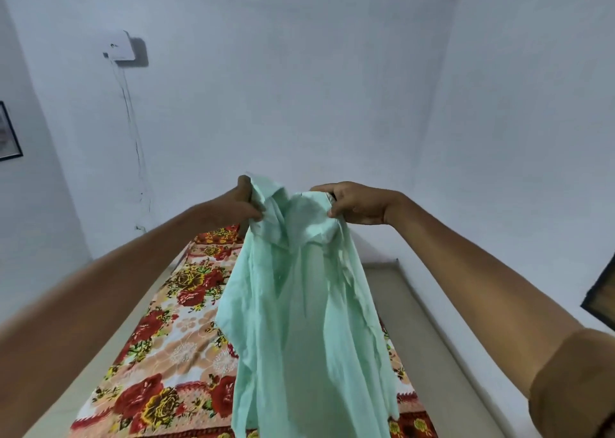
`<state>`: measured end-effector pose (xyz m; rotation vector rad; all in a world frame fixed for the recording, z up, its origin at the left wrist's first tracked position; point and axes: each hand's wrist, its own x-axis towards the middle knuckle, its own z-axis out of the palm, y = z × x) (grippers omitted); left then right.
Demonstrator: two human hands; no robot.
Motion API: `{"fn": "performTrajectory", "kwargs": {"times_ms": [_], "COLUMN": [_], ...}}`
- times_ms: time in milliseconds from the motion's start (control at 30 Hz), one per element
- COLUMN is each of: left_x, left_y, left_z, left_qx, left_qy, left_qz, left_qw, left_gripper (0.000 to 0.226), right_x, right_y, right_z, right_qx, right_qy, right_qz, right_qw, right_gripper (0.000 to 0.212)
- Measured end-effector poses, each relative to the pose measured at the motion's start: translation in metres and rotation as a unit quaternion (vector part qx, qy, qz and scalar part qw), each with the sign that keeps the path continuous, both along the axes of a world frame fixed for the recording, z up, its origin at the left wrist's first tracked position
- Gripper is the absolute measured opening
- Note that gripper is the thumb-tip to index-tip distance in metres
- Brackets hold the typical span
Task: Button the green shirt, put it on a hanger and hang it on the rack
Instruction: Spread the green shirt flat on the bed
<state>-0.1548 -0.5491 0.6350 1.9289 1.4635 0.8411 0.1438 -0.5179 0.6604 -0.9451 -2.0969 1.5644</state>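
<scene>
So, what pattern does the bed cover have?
Floral: red and yellow roses on the bed cover, shown in the head view.

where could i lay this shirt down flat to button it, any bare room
The floral bedspread left of the hanging green shirt shows nothing on it, from the wall end to the near edge. The pale floor strip between bed and right wall is also bare. Both the left hand and right hand are occupied holding the collar.
</scene>
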Motion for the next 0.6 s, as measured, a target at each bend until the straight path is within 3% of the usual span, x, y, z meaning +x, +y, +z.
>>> {"fn": "performTrajectory", "kwargs": {"times_ms": [100, 167, 233, 267, 333, 400, 500, 600], "left_x": [0.000, 0.005, 0.010, 0.013, 0.017, 0.020, 0.023, 0.029], "left_y": [-0.003, -0.007, -0.013, -0.017, -0.025, -0.033, -0.037, -0.039], "left_z": [-0.006, -0.006, -0.005, -0.004, -0.002, -0.003, -0.003, -0.003], "left_qx": [0.120, 0.196, 0.222, 0.207, 0.135, 0.050, 0.034, 0.071], "left_qy": [0.105, 0.087, 0.052, 0.021, -0.088, -0.157, -0.129, -0.146], "left_qz": [0.008, 0.044, 0.090, 0.109, 0.128, 0.102, 0.026, 0.068], "left_qw": [0.987, 0.976, 0.970, 0.972, 0.979, 0.981, 0.991, 0.984], "left_gripper": [0.046, 0.037, 0.029, 0.023, 0.016, 0.005, 0.015, 0.018], "right_x": [-0.003, -0.009, -0.016, -0.018, -0.021, -0.018, -0.012, -0.013], "right_y": [-0.007, -0.010, -0.008, -0.010, -0.013, -0.016, -0.019, -0.029], "right_z": [0.002, 0.002, -0.003, -0.005, -0.006, -0.008, -0.004, -0.004], "right_qx": [0.173, 0.342, 0.431, 0.442, 0.435, 0.387, 0.266, 0.109], "right_qy": [-0.106, -0.190, -0.188, -0.153, -0.124, -0.149, -0.046, 0.056], "right_qz": [-0.041, -0.109, -0.193, -0.236, -0.299, -0.318, -0.325, -0.257], "right_qw": [0.978, 0.914, 0.861, 0.852, 0.841, 0.853, 0.906, 0.959], "right_gripper": [0.039, 0.005, 0.042, 0.049, 0.055, 0.056, 0.045, 0.028]}}
